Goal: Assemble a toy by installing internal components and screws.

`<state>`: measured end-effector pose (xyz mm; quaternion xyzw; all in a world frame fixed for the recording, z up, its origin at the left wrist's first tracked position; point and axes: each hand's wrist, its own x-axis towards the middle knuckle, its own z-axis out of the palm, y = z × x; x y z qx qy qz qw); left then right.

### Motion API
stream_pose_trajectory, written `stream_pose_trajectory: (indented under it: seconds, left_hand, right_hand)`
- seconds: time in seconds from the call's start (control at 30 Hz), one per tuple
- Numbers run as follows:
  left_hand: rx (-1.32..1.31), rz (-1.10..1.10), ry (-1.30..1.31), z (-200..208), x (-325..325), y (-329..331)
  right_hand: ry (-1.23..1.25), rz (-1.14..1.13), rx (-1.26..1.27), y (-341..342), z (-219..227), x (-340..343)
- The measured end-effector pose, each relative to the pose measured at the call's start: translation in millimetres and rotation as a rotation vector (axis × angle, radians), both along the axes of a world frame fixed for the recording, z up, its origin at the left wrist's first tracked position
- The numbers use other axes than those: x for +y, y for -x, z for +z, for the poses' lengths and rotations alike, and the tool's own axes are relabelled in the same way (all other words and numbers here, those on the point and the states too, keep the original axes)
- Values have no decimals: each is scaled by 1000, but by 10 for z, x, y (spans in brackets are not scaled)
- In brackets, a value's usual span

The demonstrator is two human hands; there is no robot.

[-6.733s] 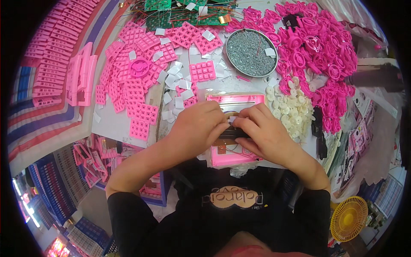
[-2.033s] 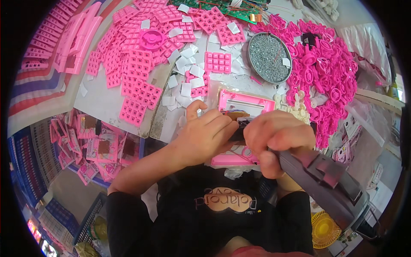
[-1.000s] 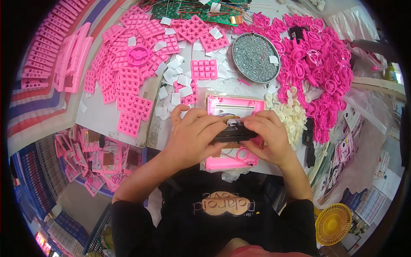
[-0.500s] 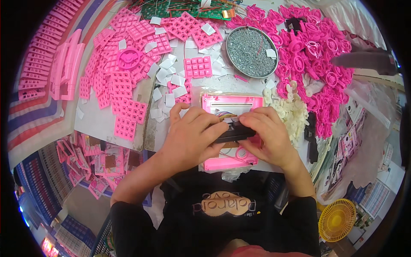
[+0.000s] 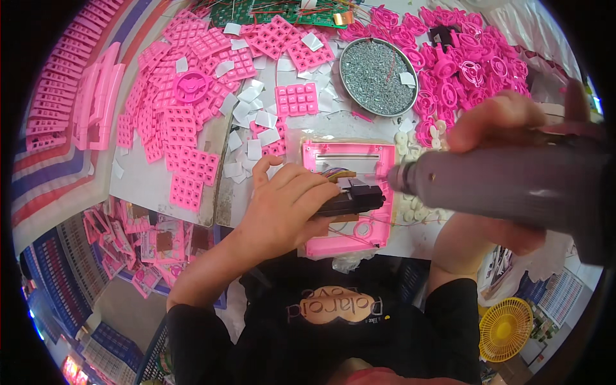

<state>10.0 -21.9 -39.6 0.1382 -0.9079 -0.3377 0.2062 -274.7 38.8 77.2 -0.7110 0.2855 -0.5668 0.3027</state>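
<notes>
My left hand (image 5: 285, 199) is closed on a black plastic part (image 5: 359, 197) with a squared block at its right end. The part is held over a shallow pink plastic housing (image 5: 384, 232). Some wires and a brown board edge show inside the housing, partly covered by the part and my fingers. My right hand (image 5: 497, 119) wraps round a grey electric screwdriver (image 5: 507, 183), somewhat blurred. Its nose points left at the black part's right end; whether its tip touches anything is too blurred to tell.
A round metal dish of screws (image 5: 378, 80) stands behind the housing. Pink keypads (image 5: 183, 125) and white paper squares (image 5: 244, 115) lie left. Pink ring-shaped parts (image 5: 475, 70) and cream pieces (image 5: 407, 144) lie right; green circuit boards (image 5: 269, 13) are at the back.
My right hand has let go of the black part and taken hold of the electric screwdriver, bringing it in from the right. My left hand stays on the part.
</notes>
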Motion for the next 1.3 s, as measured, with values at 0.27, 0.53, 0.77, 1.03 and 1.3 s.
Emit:
stream_pose_trajectory:
  seconds: [0.27, 0.53, 0.77, 1.03, 1.3]
  left_hand:
    - [25, -10, -1, -56, -16, -24]
    - [26, -14, 3, -43, -22, -10]
    - [17, 27, 30, -41, -8, 10]
    - [36, 33, 33, -60, -18, 30]
    - [31, 43, 9, -68, -7, 14]
  right_hand:
    - [-77, -607, -159, 114, 307, 167]
    - [-113, -453, -415, 277, 183, 334]
    - [-123, -392, -478, 243, 86, 388]
    - [-131, -367, -506, 249, 59, 402]
    - [-143, -339, -526, 200, 44, 376]
